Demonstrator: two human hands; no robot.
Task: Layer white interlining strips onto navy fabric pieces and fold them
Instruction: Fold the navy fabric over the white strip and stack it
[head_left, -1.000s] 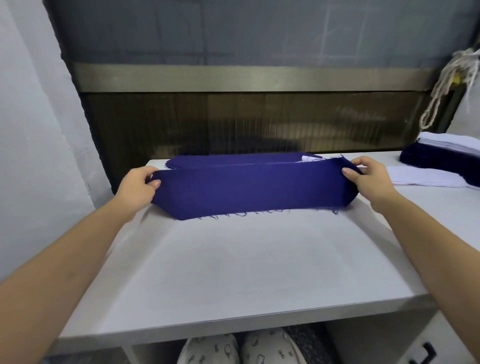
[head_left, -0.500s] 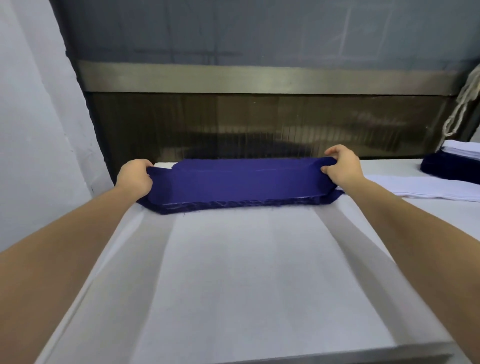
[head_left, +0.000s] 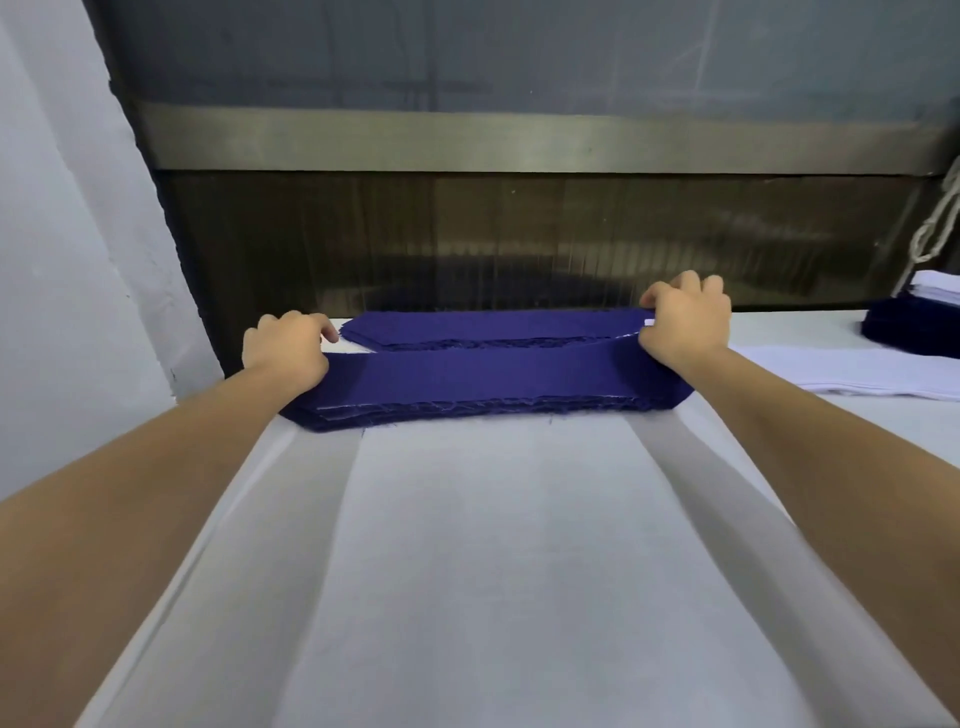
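Navy fabric stack (head_left: 478, 379) on white table (head_left: 519, 571), left hand (head_left: 285, 348) gripping one end, right hand (head_left: 683, 322) gripping the other

Both my forearms (head_left: 156, 467) show bare along their whole visible length, slender and smooth, ending in my bare left hand (head_left: 283, 345) and bare right hand (head_left: 683, 325).

matt navy cloth (head_left: 483, 371), frayed edges, matt white table (head_left: 519, 571)

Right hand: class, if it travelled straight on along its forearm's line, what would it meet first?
Probably the dark ribbed panel behind the table; the right hand sits near it, though depth is unclear.
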